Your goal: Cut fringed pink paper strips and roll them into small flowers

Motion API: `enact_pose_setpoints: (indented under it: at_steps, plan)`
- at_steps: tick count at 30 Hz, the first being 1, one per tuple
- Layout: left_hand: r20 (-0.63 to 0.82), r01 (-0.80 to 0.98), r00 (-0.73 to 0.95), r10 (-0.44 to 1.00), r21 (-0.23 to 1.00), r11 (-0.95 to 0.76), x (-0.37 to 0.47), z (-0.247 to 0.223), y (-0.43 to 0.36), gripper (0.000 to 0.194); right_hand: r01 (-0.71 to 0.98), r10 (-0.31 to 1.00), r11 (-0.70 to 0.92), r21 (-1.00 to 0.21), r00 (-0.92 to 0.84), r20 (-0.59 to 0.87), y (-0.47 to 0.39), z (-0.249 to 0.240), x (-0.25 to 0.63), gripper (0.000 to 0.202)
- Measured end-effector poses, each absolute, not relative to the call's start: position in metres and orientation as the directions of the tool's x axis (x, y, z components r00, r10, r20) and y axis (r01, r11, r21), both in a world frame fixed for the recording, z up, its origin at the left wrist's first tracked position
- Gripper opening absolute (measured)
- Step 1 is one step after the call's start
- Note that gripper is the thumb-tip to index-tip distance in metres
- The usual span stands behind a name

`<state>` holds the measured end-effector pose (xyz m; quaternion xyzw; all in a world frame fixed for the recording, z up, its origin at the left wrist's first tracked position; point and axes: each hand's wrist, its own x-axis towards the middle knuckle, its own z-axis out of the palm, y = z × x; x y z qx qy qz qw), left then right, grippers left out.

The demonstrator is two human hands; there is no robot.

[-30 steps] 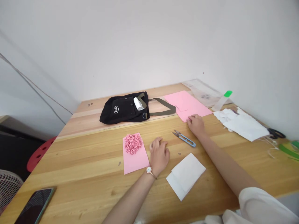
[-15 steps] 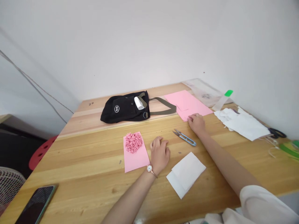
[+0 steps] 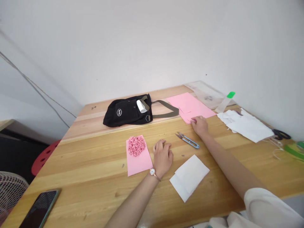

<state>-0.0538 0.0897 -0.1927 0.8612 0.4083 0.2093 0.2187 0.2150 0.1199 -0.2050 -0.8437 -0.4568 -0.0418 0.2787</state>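
My left hand (image 3: 163, 155) rests on the wooden table with its fingers loosely spread and nothing held. Just left of it lies a small pink sheet (image 3: 139, 164) with a cluster of pink beads or stamens (image 3: 136, 146) on its upper part. My right hand (image 3: 199, 125) lies at the near edge of the large pink sheets (image 3: 198, 106), fingertips on the paper. Blue thread snips (image 3: 188, 141) lie between my hands. Folded white sheets (image 3: 190, 177) are nearer, right of my left wrist.
Behind is a black bag (image 3: 125, 110) with a white roll (image 3: 141, 106) on it. White cloth pieces (image 3: 249, 125), black-handled scissors (image 3: 281, 134) and green tape (image 3: 294, 152) are at right. A phone (image 3: 40, 209) lies front left.
The view has shifted very slightly. Both hands and the objects on the table stay in place.
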Motion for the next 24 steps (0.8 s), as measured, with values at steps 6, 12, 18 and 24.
enact_pose_setpoints:
  at_steps: [6, 12, 18, 24]
  plan:
    - [0.189, 0.612, 0.573, 0.797, 0.549, -0.57, -0.054, -0.193, 0.09, 0.031, 0.754, 0.729, -0.384, -0.533, 0.602, 0.325, 0.12, -0.198, 0.214, 0.027]
    - [0.332, 0.573, 0.512, 0.793, 0.556, -0.603, -0.052, -0.197, 0.087, 0.048, 0.723, 0.838, -0.195, -0.663, 0.474, 0.269, 0.089, -0.175, 0.164, 0.028]
    - [0.45, 0.56, 0.548, 0.705, 0.43, -0.709, -0.05, -0.195, 0.083, 0.035, 0.674, 1.0, -0.002, -0.739, 0.019, 0.015, 0.048, -0.164, 0.098, 0.027]
    - [0.383, 0.561, 0.594, 0.707, 0.432, -0.706, -0.052, -0.19, 0.085, 0.01, 0.66, 0.998, -0.055, -0.75, 0.015, -0.059, 0.049, -0.155, 0.112, 0.018]
